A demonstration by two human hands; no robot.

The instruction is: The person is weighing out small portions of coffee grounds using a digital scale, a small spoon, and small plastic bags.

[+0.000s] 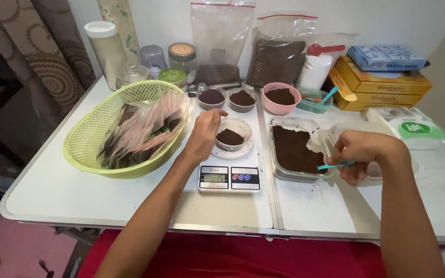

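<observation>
Here right hand [359, 154] grips blue spoon [336, 166], bowl hidden; left hand [204, 131] half-curled by small bowl [234, 133], fingertips unclear.

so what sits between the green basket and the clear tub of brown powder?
Head view: the kitchen scale, with a small bowl of brown powder on its platform. The left hand reaches in beside that bowl.

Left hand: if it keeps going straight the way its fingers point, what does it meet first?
The left hand points up and right, fingertips beside the small bowl on the scale. Straight on, it would likely meet that bowl's far rim or the dark bowl of powder behind it; depth is hard to judge.
</observation>
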